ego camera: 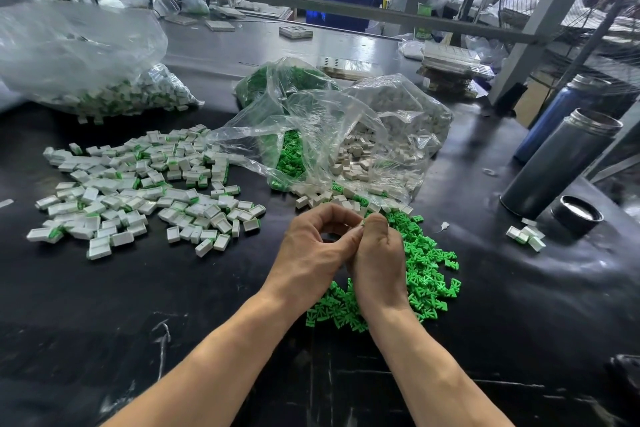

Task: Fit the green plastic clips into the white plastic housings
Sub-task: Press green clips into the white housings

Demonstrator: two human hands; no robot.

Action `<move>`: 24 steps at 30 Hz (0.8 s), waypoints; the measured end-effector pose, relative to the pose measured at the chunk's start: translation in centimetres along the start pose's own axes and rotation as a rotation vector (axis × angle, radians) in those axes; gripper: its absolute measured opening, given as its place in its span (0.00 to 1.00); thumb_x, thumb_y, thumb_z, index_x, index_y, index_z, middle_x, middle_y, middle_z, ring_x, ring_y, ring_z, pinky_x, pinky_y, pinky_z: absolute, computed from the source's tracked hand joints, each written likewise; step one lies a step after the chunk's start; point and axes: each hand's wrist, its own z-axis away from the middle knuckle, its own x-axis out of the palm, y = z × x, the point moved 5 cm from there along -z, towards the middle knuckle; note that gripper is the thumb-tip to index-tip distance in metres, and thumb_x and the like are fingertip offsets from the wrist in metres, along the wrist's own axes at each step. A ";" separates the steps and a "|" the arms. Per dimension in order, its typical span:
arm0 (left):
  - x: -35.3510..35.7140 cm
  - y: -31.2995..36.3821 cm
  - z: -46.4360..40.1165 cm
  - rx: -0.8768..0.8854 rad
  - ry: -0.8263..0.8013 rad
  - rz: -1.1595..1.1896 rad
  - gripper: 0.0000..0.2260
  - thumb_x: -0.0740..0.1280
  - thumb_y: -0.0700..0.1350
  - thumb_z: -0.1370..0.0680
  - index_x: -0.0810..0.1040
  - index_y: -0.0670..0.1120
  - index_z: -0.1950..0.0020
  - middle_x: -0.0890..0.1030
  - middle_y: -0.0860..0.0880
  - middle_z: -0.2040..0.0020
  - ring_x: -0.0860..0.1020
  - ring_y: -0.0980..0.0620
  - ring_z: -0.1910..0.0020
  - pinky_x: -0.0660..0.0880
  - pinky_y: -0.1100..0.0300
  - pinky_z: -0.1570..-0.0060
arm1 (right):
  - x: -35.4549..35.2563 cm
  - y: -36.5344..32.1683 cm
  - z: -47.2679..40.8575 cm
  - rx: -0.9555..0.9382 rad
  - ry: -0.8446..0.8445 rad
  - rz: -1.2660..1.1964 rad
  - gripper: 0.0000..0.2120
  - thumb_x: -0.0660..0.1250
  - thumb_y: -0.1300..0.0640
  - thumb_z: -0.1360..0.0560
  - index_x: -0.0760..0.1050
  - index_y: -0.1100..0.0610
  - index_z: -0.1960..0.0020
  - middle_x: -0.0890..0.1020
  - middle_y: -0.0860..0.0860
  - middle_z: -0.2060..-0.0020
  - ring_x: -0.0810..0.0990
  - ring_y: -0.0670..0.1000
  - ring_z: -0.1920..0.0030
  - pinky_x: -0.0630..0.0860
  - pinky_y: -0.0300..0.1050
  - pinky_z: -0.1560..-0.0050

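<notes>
My left hand (311, 246) and my right hand (375, 253) meet over the black table, fingers curled together around a small piece that is mostly hidden between the fingertips. Only a sliver of white and green shows at the fingertips. A loose heap of green clips (426, 270) lies under and to the right of my right hand. Bare white housings (332, 199) spill from an open clear bag (363, 135) just beyond my hands. A wide spread of white housings with green clips in them (138, 191) covers the table to the left.
A second clear bag of fitted housings (104, 80) lies at the far left. Two dark steel flasks (561, 163) and a loose lid (576, 215) stand at the right, with a few housings (526, 236) beside them. Trays and a shelf frame stand behind.
</notes>
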 end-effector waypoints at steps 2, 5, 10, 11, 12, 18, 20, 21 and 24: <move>-0.1 0.0 0.0 0.006 0.005 -0.015 0.02 0.75 0.43 0.22 0.83 0.48 0.52 0.86 0.42 0.56 0.82 0.49 0.60 0.78 0.51 0.60 | 0.1 0.0 0.3 -0.012 0.003 -0.025 0.26 0.53 0.47 0.15 0.84 0.59 0.57 0.86 0.54 0.67 0.85 0.51 0.68 0.78 0.44 0.72; -0.1 0.0 -0.1 0.011 0.019 -0.047 0.02 0.75 0.44 0.23 0.83 0.49 0.53 0.86 0.47 0.59 0.81 0.55 0.62 0.76 0.59 0.63 | -0.2 0.0 0.4 -0.014 0.007 -0.029 0.26 0.54 0.44 0.14 0.82 0.55 0.60 0.84 0.49 0.71 0.82 0.47 0.73 0.76 0.41 0.76; -1.4 0.4 -0.5 0.021 0.098 -0.045 0.03 0.76 0.43 0.24 0.84 0.48 0.53 0.86 0.50 0.58 0.84 0.53 0.59 0.81 0.59 0.59 | -0.8 -0.7 0.0 -0.122 -0.055 0.042 0.26 0.56 0.38 0.17 0.78 0.56 0.61 0.78 0.53 0.72 0.77 0.58 0.73 0.75 0.56 0.72; -1.5 0.5 -0.5 0.029 0.105 -0.057 0.03 0.76 0.43 0.24 0.84 0.48 0.52 0.87 0.51 0.58 0.84 0.54 0.58 0.80 0.62 0.58 | -1.0 -1.0 -0.1 -0.175 -0.043 0.051 0.23 0.58 0.39 0.18 0.78 0.55 0.59 0.79 0.53 0.70 0.77 0.58 0.71 0.75 0.55 0.69; -1.6 0.6 -0.6 0.030 0.104 -0.061 0.03 0.76 0.42 0.24 0.84 0.47 0.52 0.87 0.51 0.58 0.84 0.56 0.58 0.78 0.65 0.58 | -1.2 -1.3 -0.1 -0.225 -0.038 0.057 0.18 0.60 0.42 0.18 0.79 0.53 0.57 0.80 0.50 0.69 0.77 0.54 0.70 0.73 0.51 0.68; -2.0 0.9 -0.5 0.017 0.125 -0.094 0.03 0.75 0.40 0.23 0.83 0.44 0.51 0.86 0.51 0.59 0.82 0.61 0.61 0.75 0.70 0.61 | -1.1 -1.5 -0.1 -0.261 -0.082 0.100 0.03 0.71 0.54 0.19 0.81 0.50 0.52 0.83 0.48 0.64 0.83 0.55 0.61 0.81 0.52 0.58; -2.2 0.9 -0.5 0.010 0.127 -0.142 0.04 0.75 0.40 0.23 0.83 0.47 0.50 0.86 0.51 0.59 0.82 0.60 0.62 0.75 0.70 0.62 | -1.3 -1.4 -0.2 -0.261 -0.047 0.142 0.04 0.71 0.55 0.19 0.82 0.51 0.53 0.85 0.47 0.62 0.84 0.49 0.60 0.80 0.46 0.58; -2.4 0.8 -0.5 0.008 0.130 -0.185 0.05 0.75 0.41 0.23 0.83 0.48 0.50 0.85 0.52 0.60 0.81 0.61 0.63 0.75 0.70 0.64 | -1.3 -1.3 -0.3 -0.245 -0.040 0.166 0.04 0.71 0.55 0.19 0.82 0.51 0.53 0.85 0.47 0.61 0.83 0.46 0.60 0.79 0.43 0.59; -3.9 0.1 -0.8 -0.013 0.157 -0.491 0.05 0.75 0.45 0.23 0.82 0.55 0.53 0.82 0.56 0.62 0.78 0.63 0.66 0.73 0.70 0.66 | -1.6 -0.7 -0.5 -0.194 -0.020 0.266 0.06 0.70 0.53 0.19 0.81 0.50 0.54 0.85 0.45 0.63 0.82 0.43 0.62 0.76 0.38 0.62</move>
